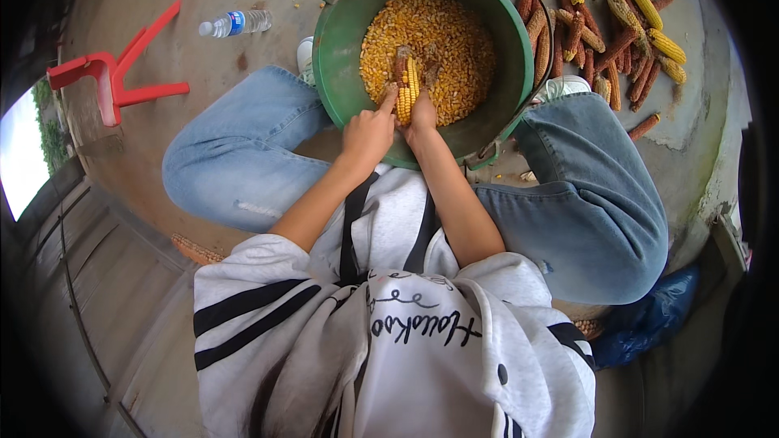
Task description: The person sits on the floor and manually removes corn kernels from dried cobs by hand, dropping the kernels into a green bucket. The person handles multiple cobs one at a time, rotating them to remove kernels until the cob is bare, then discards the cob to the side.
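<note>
A partly stripped ear of corn [409,96] is held over the inside of a green bucket [341,57], its bare reddish part on the left and yellow kernels on the right. My right hand [423,113] is closed round the ear's right side. Against its left side presses my left hand [369,128], the index finger stretched along the cob and the other fingers curled. Loose yellow corn kernels [462,53] lie in the bucket below both hands. The bucket stands between my bent legs, its wire handle [545,12] fallen to the right.
Bare reddish cobs [568,32] and some yellow ears [643,2] are heaped on the floor at far right. A plastic bottle [251,21] lies left of the bucket, near a red plastic stool [109,81] on its side. A blue plastic bag [649,316] sits at lower right.
</note>
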Demonstrator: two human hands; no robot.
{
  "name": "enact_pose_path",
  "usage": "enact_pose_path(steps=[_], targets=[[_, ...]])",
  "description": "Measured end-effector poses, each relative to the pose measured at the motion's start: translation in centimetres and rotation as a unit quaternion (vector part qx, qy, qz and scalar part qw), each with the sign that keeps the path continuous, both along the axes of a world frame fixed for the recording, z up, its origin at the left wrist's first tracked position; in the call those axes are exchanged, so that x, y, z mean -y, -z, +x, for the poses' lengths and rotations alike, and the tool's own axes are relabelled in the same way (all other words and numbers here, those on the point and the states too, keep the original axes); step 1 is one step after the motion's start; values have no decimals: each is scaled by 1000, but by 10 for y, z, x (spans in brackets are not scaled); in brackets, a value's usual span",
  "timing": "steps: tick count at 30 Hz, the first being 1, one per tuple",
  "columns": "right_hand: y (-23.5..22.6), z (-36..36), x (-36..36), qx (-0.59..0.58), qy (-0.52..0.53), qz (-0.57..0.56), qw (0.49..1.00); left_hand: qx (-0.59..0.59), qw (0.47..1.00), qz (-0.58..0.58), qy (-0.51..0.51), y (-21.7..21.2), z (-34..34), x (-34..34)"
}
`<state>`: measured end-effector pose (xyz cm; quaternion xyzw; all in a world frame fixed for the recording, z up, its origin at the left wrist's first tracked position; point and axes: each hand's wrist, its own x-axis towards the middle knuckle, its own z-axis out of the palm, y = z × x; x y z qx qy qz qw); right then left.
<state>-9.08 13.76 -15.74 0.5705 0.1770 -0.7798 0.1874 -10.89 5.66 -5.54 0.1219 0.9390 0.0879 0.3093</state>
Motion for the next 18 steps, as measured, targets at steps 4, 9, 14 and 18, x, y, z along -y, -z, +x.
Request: enact_pose_path(steps=[4, 9, 14, 18], targets=[[20, -1, 12, -2, 96, 3, 995, 6, 1000, 2, 16, -22, 8, -7], [1, -2, 5, -19, -22, 21, 999, -4, 999, 32, -13, -11, -3, -1], [32, 10, 19, -15, 86, 42, 995, 30, 999, 7, -24, -1, -5, -15], [20, 3, 19, 28, 40, 66, 997, 16, 997, 74, -26, -9, 13, 6]])
